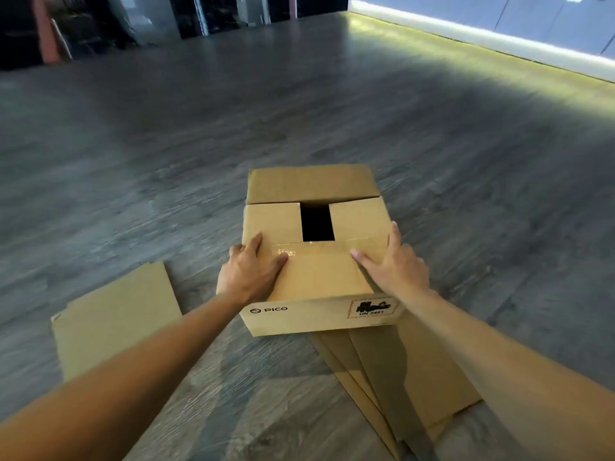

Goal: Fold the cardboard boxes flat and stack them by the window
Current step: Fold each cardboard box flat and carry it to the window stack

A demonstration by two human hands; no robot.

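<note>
2 bare forearms are seen reaching in from the bottom corners, ending in the left hand [250, 271] and the right hand [394, 264]. Both hands are laid flat on the top of an assembled cardboard box [316, 251], with the fingers straight and spread wide; nothing is gripped. The left hand is placed at the near left edge of the top, the right hand at the near right edge.

The box is plain brown and stands on the floor [133, 161], in the middle of the view. Its near flap is folded down and shiny tape is seen along its edge; 2 side flaps are folded in with a dark rectangular gap between them, and the far flap is slightly raised. "PICO" is printed on the near face, and a red-bordered label reading "UN 3481" is seen beside it.

A flattened piece of cardboard [116, 317] lies on the floor to the left. A fanned pile of flattened cardboard [399, 371] lies just under the box's near right corner; its count cannot be told.

The floor is grey wood-grain plank. A lit strip [482, 34] runs along the base of the far right wall.
</note>
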